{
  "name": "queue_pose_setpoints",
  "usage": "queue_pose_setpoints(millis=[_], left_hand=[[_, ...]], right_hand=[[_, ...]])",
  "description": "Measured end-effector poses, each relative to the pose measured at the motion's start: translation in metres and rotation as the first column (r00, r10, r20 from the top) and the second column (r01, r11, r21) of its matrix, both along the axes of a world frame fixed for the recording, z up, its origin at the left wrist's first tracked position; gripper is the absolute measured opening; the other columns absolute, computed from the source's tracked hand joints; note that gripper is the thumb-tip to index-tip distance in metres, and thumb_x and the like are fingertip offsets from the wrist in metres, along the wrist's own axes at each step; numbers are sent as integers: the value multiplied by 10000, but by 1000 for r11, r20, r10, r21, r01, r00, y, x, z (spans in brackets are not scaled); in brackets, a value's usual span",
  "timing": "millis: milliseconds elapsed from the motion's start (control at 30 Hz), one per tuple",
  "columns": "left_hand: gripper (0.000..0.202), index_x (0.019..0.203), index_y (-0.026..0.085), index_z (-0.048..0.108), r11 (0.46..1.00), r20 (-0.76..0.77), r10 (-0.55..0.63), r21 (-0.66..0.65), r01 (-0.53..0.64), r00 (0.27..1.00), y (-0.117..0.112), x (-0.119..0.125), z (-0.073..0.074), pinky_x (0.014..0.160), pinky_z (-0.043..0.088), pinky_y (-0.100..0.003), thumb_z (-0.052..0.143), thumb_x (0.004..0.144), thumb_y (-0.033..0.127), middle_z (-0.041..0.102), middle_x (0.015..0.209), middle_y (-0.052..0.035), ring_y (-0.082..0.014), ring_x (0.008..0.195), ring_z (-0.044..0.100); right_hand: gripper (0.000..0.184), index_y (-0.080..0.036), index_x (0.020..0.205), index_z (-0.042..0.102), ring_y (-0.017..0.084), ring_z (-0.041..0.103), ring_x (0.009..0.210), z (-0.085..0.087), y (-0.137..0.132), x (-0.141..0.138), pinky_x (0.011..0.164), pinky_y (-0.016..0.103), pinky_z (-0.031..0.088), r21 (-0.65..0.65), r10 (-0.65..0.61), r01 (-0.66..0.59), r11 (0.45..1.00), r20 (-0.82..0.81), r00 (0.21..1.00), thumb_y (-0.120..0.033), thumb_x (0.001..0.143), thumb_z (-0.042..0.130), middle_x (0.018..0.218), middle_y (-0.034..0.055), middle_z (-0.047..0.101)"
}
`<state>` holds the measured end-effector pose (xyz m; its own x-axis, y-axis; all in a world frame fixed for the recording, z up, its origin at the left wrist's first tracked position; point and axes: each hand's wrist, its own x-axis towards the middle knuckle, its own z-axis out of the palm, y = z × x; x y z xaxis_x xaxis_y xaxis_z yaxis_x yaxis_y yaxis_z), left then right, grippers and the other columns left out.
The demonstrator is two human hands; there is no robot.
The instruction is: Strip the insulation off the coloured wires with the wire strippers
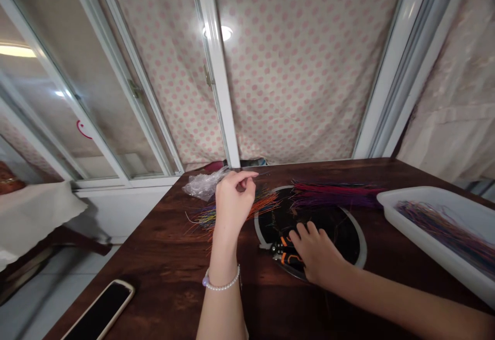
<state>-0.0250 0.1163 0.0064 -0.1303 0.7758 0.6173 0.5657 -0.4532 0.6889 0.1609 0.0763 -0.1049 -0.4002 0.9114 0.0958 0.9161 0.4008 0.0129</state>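
Note:
My left hand (pixel 236 190), with a beaded bracelet (pixel 222 284) at the wrist, is raised above the table. Its thumb and index finger are pinched together, and a faint thin wire (pixel 264 174) seems to stick out from the fingertips. Beneath it lies a bundle of orange, yellow and blue wires (pixel 266 203), partly hidden by the hand. My right hand (pixel 315 252) is curled over the black and orange handles of wire pliers (pixel 286 252), whose jaws point left. The pliers rest on a round black mat (pixel 361 247) with a grey rim. My right thumb is hidden.
Red and purple wires (pixel 332 194) lie across the mat's far edge. A white tray (pixel 390 200) at the right holds more wires. Crumpled clear plastic (pixel 203 185) lies at the back left, and a phone (pixel 101 309) at the front left. Windows (pixel 216 71) stand behind the table.

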Motion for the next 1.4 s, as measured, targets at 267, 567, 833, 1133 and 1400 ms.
queue_pose_setpoints(millis=[267, 567, 833, 1133, 1400], left_hand=[[164, 859, 252, 816, 998, -114, 13, 65, -5, 993, -22, -2, 12, 641, 398, -298, 655, 829, 246, 521, 645, 5, -157, 638, 493], [195, 750, 214, 727, 879, -434, -469, -308, 363, 769, -31, 49, 9, 594, 417, -275, 589, 847, 117, 637, 678, 2, -138, 597, 554], [175, 766, 202, 659, 879, -410, -476, -223, 421, 778, -32, 65, 2, 595, 415, -257, 555, 839, 82, 613, 667, 22, -124, 598, 538], [152, 754, 177, 666, 818, -9, -561, -154, 554, 827, -32, 82, 0, 541, 427, -195, 565, 828, 91, 623, 611, 27, -87, 553, 532], [175, 698, 169, 650, 694, 330, -622, -187, 695, 710, -39, 96, 0, 562, 489, -239, 582, 858, 194, 687, 627, -31, -134, 588, 646]], right_hand=[[132, -174, 888, 604, 276, 657, 704, 35, 36, 71, 677, 403, 470, -140, -195, 141, 980, -541, 818, -253, 819, 524, 756, 97, 656], [387, -201, 928, 577, 136, 530, 526, 86, 5, 74, 536, 300, 433, -140, -85, -183, 973, -956, 282, -573, 833, 622, 628, -27, 547], [237, -192, 890, 608, 118, 528, 531, 82, 5, 76, 531, 290, 446, -151, -126, -226, 962, -985, 120, -361, 779, 731, 650, -35, 572], [228, -189, 892, 623, 101, 526, 543, 84, 5, 73, 531, 260, 449, -92, -88, -270, 959, -996, 26, -329, 759, 745, 668, -43, 575], [275, -195, 953, 660, 128, 577, 645, 89, -9, 78, 572, 252, 462, -107, -159, -377, 920, -981, -108, -397, 794, 760, 737, 0, 635]])
